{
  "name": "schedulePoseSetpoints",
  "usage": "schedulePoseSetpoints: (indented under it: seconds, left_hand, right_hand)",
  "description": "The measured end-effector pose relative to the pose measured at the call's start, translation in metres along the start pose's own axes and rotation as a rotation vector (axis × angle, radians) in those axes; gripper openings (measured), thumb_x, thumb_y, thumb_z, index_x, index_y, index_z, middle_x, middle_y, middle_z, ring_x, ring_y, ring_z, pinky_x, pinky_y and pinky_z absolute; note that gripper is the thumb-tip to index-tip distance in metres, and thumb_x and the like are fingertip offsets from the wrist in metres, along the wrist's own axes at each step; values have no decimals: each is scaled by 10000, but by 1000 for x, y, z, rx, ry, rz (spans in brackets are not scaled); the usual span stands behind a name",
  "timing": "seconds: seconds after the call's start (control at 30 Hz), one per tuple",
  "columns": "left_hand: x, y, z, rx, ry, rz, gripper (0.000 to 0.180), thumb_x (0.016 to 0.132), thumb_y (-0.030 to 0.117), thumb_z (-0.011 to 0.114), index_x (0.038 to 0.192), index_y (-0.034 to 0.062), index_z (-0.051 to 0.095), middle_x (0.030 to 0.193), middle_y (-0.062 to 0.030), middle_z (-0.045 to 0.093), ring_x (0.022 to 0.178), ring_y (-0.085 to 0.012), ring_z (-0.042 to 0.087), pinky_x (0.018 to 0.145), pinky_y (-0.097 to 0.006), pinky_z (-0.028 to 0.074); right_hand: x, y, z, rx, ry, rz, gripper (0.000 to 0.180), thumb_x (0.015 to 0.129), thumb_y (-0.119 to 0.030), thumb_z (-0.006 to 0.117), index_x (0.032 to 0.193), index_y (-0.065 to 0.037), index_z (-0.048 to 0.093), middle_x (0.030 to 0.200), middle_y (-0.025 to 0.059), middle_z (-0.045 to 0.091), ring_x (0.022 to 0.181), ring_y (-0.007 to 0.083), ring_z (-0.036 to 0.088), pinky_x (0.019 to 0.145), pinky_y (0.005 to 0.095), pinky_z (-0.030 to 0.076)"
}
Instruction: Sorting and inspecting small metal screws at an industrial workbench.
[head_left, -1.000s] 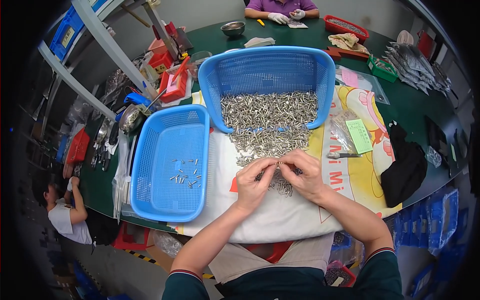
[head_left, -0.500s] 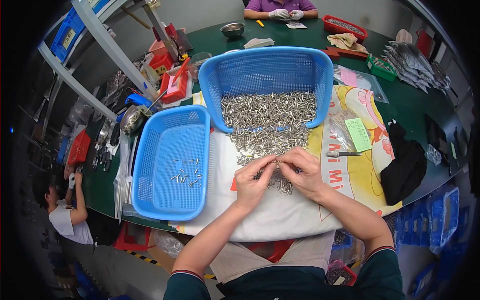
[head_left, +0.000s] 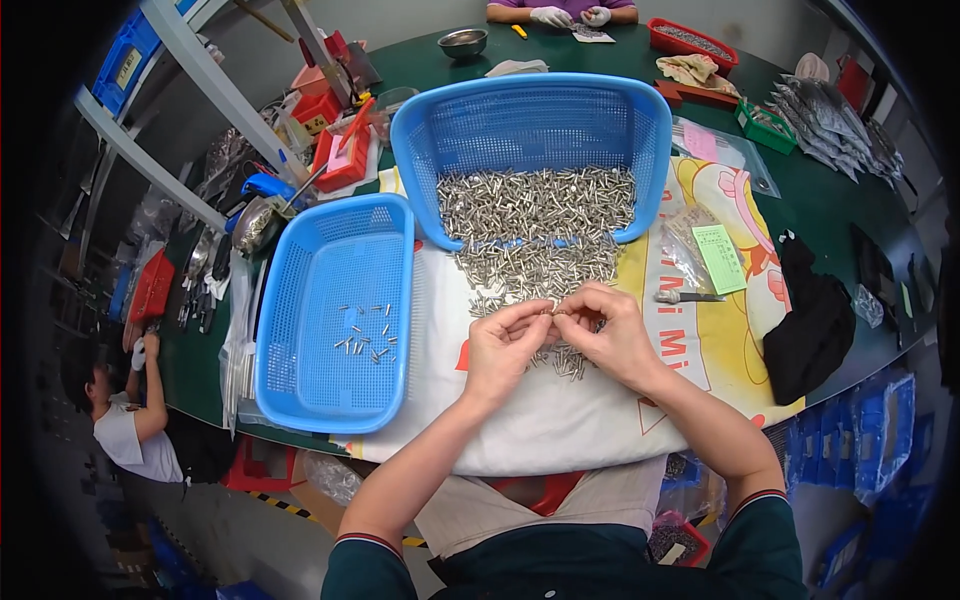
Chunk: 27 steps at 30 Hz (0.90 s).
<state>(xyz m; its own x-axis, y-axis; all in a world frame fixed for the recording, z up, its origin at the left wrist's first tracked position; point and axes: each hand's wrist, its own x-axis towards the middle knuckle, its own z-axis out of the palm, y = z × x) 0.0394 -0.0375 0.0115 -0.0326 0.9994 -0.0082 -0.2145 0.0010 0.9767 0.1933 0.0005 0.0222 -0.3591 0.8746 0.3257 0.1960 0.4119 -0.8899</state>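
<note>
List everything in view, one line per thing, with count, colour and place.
Large basket: one, blue, tipped toward the person, spilling pins.
Metal pins: a heap, silver, from large basket onto cloth.
Small basket: one, blue, left of the hands, holding a few pins.
Cloth: one, white with printed pictures, under the baskets.
Table: one, green.
Metal bowl: one, silver, far edge.
Red tray: one, far right.
Black cloth: one, right.
Co-worker's gloved hands: two, white, far edge.
Left hand: pinching a pin.
Right hand: meets it fingertip to fingertip.
</note>
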Motion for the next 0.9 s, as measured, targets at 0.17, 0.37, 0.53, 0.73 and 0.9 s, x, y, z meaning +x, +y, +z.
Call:
schedulePoseSetpoints:
  seconds: [0.17,0.37,0.53,0.73,0.9]
  left_hand:
    - [2,0,-4,-35,-31,-169,207,871,37,547,1048,-58,597,917,-131,649,772,-147,641,720,-250,545]
    - [3,4,-4,-101,-24,-234,213,864,53,569,1045,-56,599,898,-141,654,762,-161,650,714,-250,544]
    - [3,3,-4,-75,-44,-198,216,850,24,580,1046,-65,589,880,-154,657,760,-165,652,706,-250,543]
    - [3,2,-5,-95,-65,-235,212,856,26,571,1047,-63,589,878,-151,657,758,-163,651,709,-252,544]
    - [2,3,-5,-95,-83,-259,215,865,33,558,1055,-63,583,879,-146,655,767,-163,650,724,-255,543]
  right_hand:
    - [1,6,0,-9,-19,135,120,734,-74,661,782,34,639,649,41,577,545,73,504,491,221,418]
    - [2,4,-3,148,-104,331,159,780,-95,626,832,53,649,669,16,607,572,33,492,505,197,413]
    - [3,1,-4,176,-115,343,145,781,-86,619,823,49,653,655,15,608,565,28,488,494,192,400]
    - [4,3,-5,150,-124,344,137,773,-90,631,799,41,657,646,10,607,560,23,483,492,190,400]
    - [4,1,-6,122,-127,347,142,763,-103,646,788,36,660,642,11,607,553,25,482,491,191,403]
